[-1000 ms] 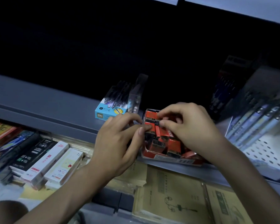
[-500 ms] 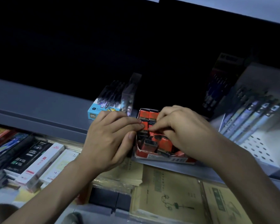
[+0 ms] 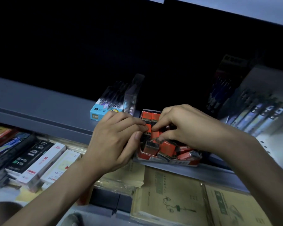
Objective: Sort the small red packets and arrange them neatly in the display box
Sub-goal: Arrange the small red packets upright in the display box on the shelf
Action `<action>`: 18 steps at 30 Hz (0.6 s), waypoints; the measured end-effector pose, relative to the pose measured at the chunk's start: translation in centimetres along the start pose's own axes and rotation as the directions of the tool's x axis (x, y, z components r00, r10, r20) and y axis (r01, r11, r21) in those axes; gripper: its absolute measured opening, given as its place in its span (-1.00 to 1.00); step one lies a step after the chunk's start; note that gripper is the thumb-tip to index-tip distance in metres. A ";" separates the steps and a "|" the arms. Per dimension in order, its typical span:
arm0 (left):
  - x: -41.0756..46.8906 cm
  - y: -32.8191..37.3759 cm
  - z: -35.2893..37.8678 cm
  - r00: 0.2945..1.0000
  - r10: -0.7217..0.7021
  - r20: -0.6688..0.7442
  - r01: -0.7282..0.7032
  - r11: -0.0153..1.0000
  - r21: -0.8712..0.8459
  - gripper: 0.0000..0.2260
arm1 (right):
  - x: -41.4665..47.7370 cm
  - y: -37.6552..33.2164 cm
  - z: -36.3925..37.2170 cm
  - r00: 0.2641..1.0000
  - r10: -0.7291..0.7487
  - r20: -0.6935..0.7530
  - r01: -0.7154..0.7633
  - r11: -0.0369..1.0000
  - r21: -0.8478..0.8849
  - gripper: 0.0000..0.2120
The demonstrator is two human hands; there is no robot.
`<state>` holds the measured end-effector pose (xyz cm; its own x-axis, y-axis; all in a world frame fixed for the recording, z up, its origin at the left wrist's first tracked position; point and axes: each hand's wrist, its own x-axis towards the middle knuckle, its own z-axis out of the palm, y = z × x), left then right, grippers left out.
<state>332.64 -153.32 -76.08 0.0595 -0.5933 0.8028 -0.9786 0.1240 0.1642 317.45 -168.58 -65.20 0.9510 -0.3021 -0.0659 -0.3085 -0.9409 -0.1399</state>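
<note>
One display box (image 3: pixel 168 159), perhaps ten red packets (image 3: pixel 167 147), one blue pen box (image 3: pixel 97 113), two white boxes (image 3: pixel 42 163)

so the gap between the hands is gone now: the left hand (image 3: pixel 114 141) has slid its fingertips right, into the display box (image 3: pixel 167 160), and the right hand (image 3: pixel 186 128) has come down off the back row, so both pinch the same red packet (image 3: pixel 148 128) in the second row. That uncovers a second back-row packet (image 3: pixel 155 115). Left thumb's tucked in at the box's left wall now.
</note>
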 end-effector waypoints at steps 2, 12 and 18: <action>0.0 -0.1 0.0 1.000 -0.001 -0.012 0.001 1.000 -0.001 -0.50 | 0.3 0.0 -0.3 0.999 0.000 0.032 0.001 0.999 -0.041 -0.56; 0.0 -0.4 0.1 0.999 0.038 -0.011 -0.038 0.999 0.014 -0.51 | 0.3 0.1 -0.4 0.999 -0.029 0.019 0.031 0.990 -0.136 -0.64; 0.0 -0.6 0.0 0.998 0.056 -0.013 -0.056 0.998 0.024 -0.51 | -0.5 0.6 -0.5 0.999 -0.035 0.001 0.035 0.995 -0.095 -0.72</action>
<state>333.19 -153.38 -76.19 0.0067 -0.5753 0.8179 -0.9848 0.1380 0.1052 316.81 -169.11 -64.74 0.9612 -0.2687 -0.0622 -0.2718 -0.9612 -0.0480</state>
